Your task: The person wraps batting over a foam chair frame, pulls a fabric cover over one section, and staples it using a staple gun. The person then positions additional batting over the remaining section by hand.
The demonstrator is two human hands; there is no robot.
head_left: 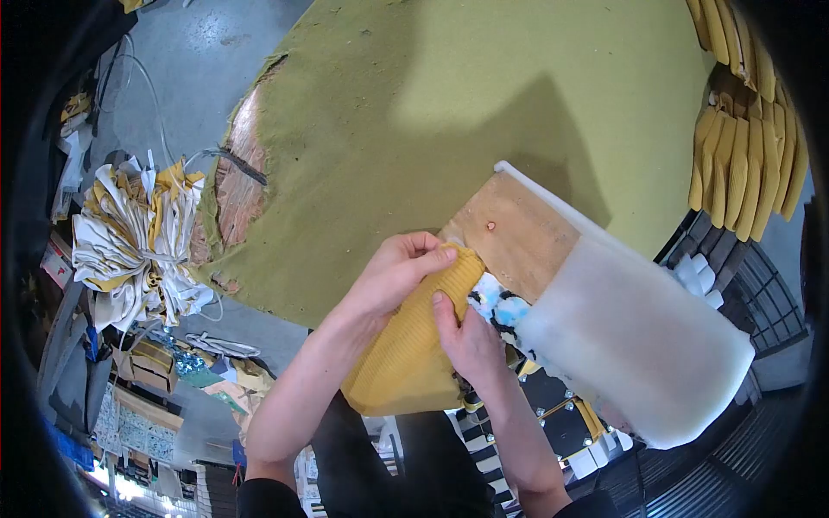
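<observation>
Head cam: left hand [395,274] and right hand [475,347] both grip the ribbed mustard fabric cover [406,345], foam-padded board [639,337] just right, long axis slanting down-right off green table [363,155], right hand nearer

Past the hands [390,278] I see a green cloth-covered table [371,129], torn to bare wood [237,203] on their left. A flat brown board [518,231] with white foam [639,337] rests partly on it, at their right.

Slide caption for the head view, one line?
Left hand and right hand hold yellow ribbed fabric beside a tan panel with white foam, at a green table.
</observation>
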